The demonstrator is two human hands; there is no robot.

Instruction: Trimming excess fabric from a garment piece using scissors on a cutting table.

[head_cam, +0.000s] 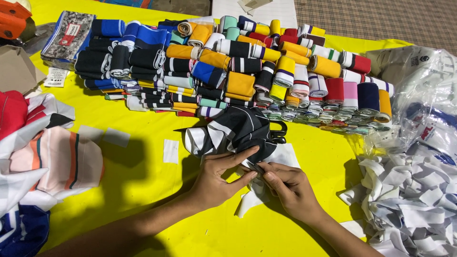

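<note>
Nearest to the camera, the two hands meet over the yellow table (143,190). The left hand (216,178) pinches the edge of a black fabric piece with white stripes (238,131) between thumb and fingers, so it is closed on the cloth. The right hand (290,188) has its fingers curled tight around a small dark tool, maybe a little cutter, with the tip at the same edge; what kind of tool it is I cannot tell. A white backing strip (285,154) lies under the cloth.

To the right there is a big heap of white strips (409,204), too many to count, so I judge that many pieces are already worked. On the left lie loose striped cloths (52,157), and three small white patches (170,151) rest on the table.

Behind the black piece a pair of black scissors (278,133) is half hidden. Farther away stands a large stack of folded and rolled collars (238,71) in many colours, surely several dozen; whether these are finished or waiting, the view does not show.
</note>
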